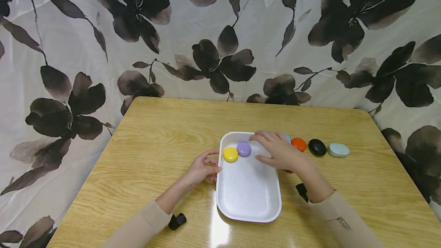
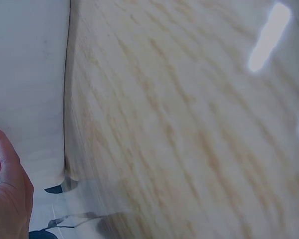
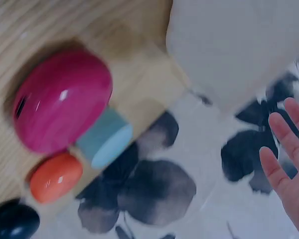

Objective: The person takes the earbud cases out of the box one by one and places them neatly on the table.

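A white tray (image 1: 249, 198) lies on the table, holding a yellow rounded disc (image 1: 230, 154) and a purple rounded disc (image 1: 244, 149) side by side near its far left corner. My left hand (image 1: 203, 167) grips the tray's left rim, thumb on the edge. Over the tray's far right side hovers my right hand (image 1: 277, 148), fingers spread with nothing held. In the right wrist view, a glossy magenta oval piece (image 3: 65, 102) sits beside a light blue piece (image 3: 107, 139); the right hand and wrist mostly hide both in the head view.
Right of the tray stand an orange-red disc (image 1: 298, 144), a black disc (image 1: 317, 147) and a pale blue oval piece (image 1: 338, 150) in a row. The wooden table (image 1: 165, 129) ends at a floral curtain (image 1: 186, 22) behind.
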{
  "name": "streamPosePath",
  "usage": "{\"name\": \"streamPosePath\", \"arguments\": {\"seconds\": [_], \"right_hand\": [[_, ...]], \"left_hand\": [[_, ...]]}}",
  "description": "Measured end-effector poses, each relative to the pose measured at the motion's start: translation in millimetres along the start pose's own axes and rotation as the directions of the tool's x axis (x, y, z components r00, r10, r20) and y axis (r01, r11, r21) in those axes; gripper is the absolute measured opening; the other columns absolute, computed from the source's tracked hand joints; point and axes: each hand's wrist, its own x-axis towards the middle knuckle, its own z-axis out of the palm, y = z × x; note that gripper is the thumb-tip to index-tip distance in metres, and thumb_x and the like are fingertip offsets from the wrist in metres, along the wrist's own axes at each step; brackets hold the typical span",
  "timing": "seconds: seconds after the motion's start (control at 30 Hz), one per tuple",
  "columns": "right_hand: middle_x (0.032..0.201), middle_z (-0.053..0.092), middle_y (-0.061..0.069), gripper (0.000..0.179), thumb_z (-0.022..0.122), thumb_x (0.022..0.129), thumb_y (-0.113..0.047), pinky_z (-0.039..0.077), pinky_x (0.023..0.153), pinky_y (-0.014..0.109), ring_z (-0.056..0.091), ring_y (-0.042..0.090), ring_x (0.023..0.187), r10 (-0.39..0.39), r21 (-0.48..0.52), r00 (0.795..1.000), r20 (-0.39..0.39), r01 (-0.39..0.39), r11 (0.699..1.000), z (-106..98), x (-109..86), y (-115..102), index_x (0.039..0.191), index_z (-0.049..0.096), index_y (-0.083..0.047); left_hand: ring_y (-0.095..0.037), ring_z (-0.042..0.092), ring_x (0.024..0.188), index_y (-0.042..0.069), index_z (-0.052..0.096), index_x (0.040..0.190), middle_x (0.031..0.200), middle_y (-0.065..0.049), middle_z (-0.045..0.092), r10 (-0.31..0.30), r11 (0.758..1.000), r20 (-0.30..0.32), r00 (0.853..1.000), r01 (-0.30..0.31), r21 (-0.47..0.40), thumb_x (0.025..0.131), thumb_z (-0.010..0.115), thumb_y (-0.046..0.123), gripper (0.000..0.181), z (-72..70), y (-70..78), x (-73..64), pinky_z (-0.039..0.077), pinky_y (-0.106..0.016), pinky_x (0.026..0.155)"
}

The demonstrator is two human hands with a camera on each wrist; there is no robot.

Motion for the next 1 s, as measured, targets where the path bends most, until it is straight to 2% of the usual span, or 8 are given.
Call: {"name": "streamPosePath", "arguments": {"seconds": [0.27, 0.5, 0.77, 1.0], "right_hand": [[0.137, 0.04, 0.007, 0.051, 0.063, 0.085, -0.029, 0.027, 0.104, 0.059, 0.034, 0.028, 0.127, -0.091, 0.01, 0.991, 0.1, 0.09, 0.996, 22.1, 21.8, -8.7, 0.131, 0.044, -0.02], [0.139, 0.038, 0.009, 0.056, 0.063, 0.085, -0.029, 0.026, 0.104, 0.057, 0.033, 0.03, 0.128, -0.12, -0.035, 0.977, 0.175, 0.128, 0.991, 37.9, 33.8, -10.1, 0.136, 0.039, -0.021], [0.138, 0.039, 0.007, 0.058, 0.064, 0.084, -0.03, 0.028, 0.103, 0.055, 0.033, 0.026, 0.127, -0.166, -0.074, 0.969, 0.184, 0.182, 0.981, 55.6, 42.7, -11.7, 0.136, 0.04, -0.024], [0.138, 0.038, 0.007, 0.058, 0.063, 0.084, -0.029, 0.025, 0.104, 0.055, 0.032, 0.027, 0.128, -0.185, -0.091, 0.963, 0.195, 0.206, 0.974, 68.1, 46.6, -16.5, 0.137, 0.039, -0.023]], "left_hand": [[-0.011, 0.057, 0.062, 0.002, 0.038, 0.133, 0.083, -0.003, 0.053, 0.003, 1.0, 0.01, 1.0, -0.003, -0.002, 0.082, 0.062, -0.007, 0.058, -0.7, -0.5, 0.5, 0.056, -0.024, 0.054], [-0.013, 0.058, 0.064, 0.001, 0.037, 0.134, 0.084, -0.003, 0.053, 0.006, 1.0, 0.02, 1.0, -0.006, -0.004, 0.082, 0.062, -0.006, 0.058, -1.6, 0.0, 0.2, 0.057, -0.025, 0.055], [-0.012, 0.057, 0.064, 0.004, 0.037, 0.135, 0.085, -0.003, 0.053, 0.014, 1.0, 0.03, 0.999, -0.014, 0.002, 0.082, 0.062, -0.005, 0.059, -2.3, -1.3, -0.6, 0.056, -0.024, 0.055], [-0.012, 0.057, 0.064, 0.005, 0.037, 0.134, 0.085, -0.003, 0.053, 0.011, 1.0, 0.029, 1.0, -0.011, 0.003, 0.083, 0.062, -0.004, 0.058, -2.0, -2.2, -1.3, 0.055, -0.024, 0.055]]}}
